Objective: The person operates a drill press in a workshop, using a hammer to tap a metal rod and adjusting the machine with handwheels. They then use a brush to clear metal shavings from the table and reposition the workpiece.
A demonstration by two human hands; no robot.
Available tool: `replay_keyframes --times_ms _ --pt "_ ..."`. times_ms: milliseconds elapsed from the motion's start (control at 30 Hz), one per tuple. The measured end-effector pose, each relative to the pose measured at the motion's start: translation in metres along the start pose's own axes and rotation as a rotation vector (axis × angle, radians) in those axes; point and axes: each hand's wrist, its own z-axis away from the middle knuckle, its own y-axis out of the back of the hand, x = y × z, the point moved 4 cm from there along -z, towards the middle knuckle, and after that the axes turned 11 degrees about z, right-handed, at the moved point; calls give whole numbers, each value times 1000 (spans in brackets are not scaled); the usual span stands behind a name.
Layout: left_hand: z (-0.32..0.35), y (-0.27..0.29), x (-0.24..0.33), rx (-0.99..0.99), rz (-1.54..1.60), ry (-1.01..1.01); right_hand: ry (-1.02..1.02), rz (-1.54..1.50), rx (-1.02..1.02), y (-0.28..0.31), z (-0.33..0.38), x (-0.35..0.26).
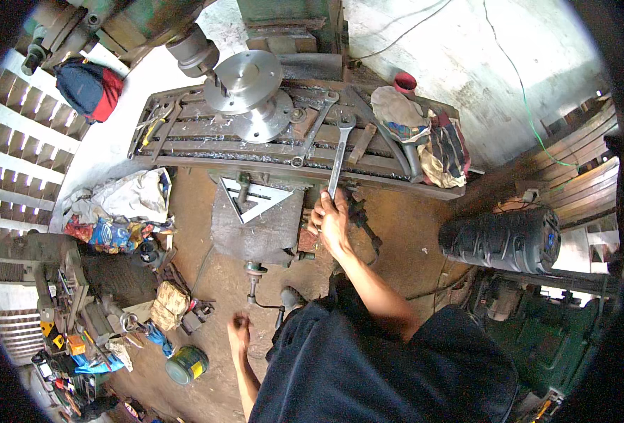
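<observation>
Closest to me, the left hand (pixel 239 330) hangs free by my side, fingers curled loosely, its grip holding nothing. Just left of it on the floor sits a green tin with a yellow label (pixel 187 364), and a heap of tools and scraps (pixel 100 331) spreads beyond that. Up ahead, the right hand (pixel 331 220) has its grip wrapped tight around the lower end of a long spanner (pixel 338 156). The spanner runs straight up from the fist, its far ring end lying over the slotted machine tabletop (pixel 185 151). Below that, beside the hand, I see a grey block bearing a pale triangular plate (pixel 254 199). Further on, a round steel flange (pixel 247 83) stands on the tabletop under the cutter head. To the right, bundled rags (pixel 424 137) and a red cup (pixel 405 82) rest at the far end. A black ribbed cylinder (pixel 498 241) lies off right.
</observation>
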Motion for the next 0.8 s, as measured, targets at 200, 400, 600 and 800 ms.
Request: replay_keyframes --times_ms 200,400,600,800 --pt "-71 -101 214 -157 -12 -470 -81 3 -32 31 17 -14" --pt "-116 -205 333 -121 -214 -851 -108 -23 4 62 23 -29" --pt "-135 -245 338 -9 -423 -922 -92 -21 -20 71 29 -39" --pt "-127 -268 335 -171 -310 -984 -66 28 -57 58 33 -46"
